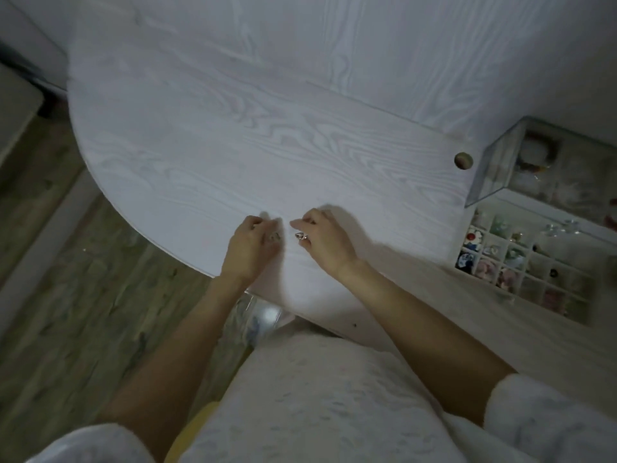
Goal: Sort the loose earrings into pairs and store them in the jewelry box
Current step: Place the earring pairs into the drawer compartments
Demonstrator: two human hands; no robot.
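A small silver earring (299, 236) sits at the near edge of a pale wood-grain table (253, 142), too blurred to tell which way it points or where its long axis runs. It lies against the thumb side of the right hand (325, 240), whose fingers are curled, index finger stretched left; whether it is pinched or only touched cannot be told. Just to the left, the left hand (251, 247) is curled too, with a faint glint of a second earring (275, 236) at its fingertips, grip unclear. The hands are close together but apart. Well to the right stands an open jewelry box (521, 259) with many small compartments holding colourful pieces, its clear lid (497, 165) raised. A round knob (463, 160) sits beside the lid. Bare table lies between hands and box.
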